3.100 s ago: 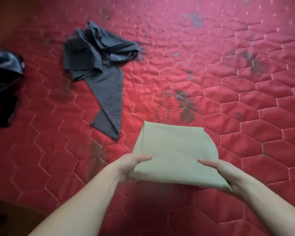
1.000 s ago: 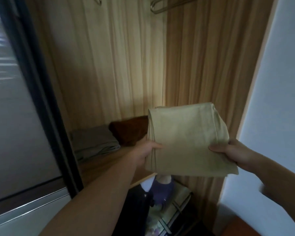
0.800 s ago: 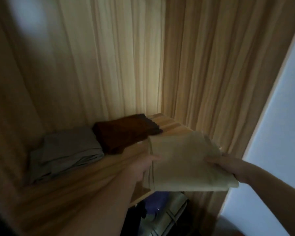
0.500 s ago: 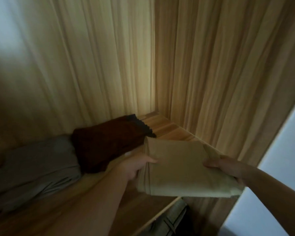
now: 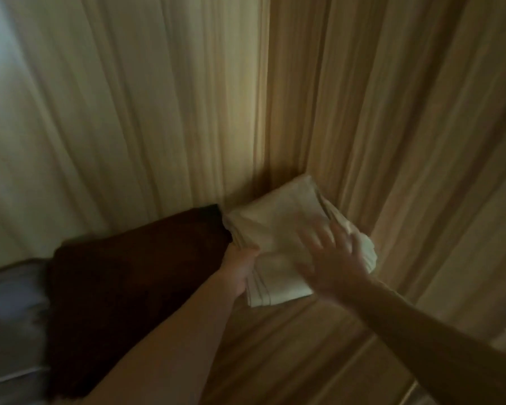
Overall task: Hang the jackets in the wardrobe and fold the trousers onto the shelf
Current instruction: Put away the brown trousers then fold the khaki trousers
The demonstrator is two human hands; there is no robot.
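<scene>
The folded beige trousers lie on the wooden shelf in the wardrobe's back right corner, beside a folded dark brown garment. My left hand grips the beige trousers at their left edge, fingers tucked under the fold. My right hand, blurred by motion, lies flat with spread fingers on top of the trousers near their right side.
A folded grey garment lies at the far left of the shelf, next to the brown one. Wooden wardrobe walls close in behind and to the right. Bare shelf board shows in front of the beige trousers.
The beige trousers went from the bed into the wardrobe and now lie in the shelf's corner. My right hand let go of their edge and lies flat on top.
</scene>
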